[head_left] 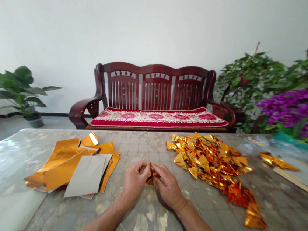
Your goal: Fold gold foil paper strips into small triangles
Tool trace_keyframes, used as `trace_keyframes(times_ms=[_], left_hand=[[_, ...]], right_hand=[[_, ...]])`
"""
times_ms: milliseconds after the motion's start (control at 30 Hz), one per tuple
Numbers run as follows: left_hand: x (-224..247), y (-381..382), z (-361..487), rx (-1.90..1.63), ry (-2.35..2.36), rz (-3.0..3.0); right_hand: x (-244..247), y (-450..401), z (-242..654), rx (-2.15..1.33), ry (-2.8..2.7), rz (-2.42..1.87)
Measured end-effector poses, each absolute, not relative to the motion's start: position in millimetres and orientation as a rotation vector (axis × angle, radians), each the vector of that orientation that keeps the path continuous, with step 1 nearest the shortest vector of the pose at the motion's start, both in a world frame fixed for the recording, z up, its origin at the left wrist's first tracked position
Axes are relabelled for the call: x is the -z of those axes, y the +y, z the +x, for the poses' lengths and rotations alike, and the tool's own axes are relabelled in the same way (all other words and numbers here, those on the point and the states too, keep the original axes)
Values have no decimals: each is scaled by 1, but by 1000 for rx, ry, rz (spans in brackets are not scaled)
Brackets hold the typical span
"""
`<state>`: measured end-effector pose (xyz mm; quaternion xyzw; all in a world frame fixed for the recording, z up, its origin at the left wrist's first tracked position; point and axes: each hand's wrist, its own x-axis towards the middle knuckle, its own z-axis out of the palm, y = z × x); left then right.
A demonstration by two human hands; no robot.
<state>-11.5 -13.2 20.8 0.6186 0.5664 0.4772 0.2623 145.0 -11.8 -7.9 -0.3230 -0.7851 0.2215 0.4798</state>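
Observation:
Between my two hands, over the middle of the table, is a small piece of gold foil paper [150,181], mostly hidden by the fingers. My left hand [135,178] pinches it from the left with thumb and forefinger. From the right, my right hand [170,186] grips the same piece, its fingertips close to those of the left. A loose stack of flat gold foil sheets [62,160] lies to the left, with a pale sheet [87,174] face up on top. Over on the right spreads a heap of folded gold foil pieces [207,157].
The patterned table [141,225] fills the foreground. Another pale sheet [11,208] lies at its left front. Clear plastic [286,151] and a pale board [299,178] are at the right. Behind stand a wooden bench [157,90], a potted plant [20,89] and purple flowers [299,106].

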Motion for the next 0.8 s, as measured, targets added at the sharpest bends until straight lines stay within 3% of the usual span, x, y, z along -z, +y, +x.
trace_keyframes(times_ms=[500,800], left_hand=[[-1,-5,-14,-1370,1400,1494],[6,-4,-13,-1379,1345,1396]], right_hand=[[8,-19,139,-348,-2104,-984],[6,-19,135,-630,-1860,-945]])
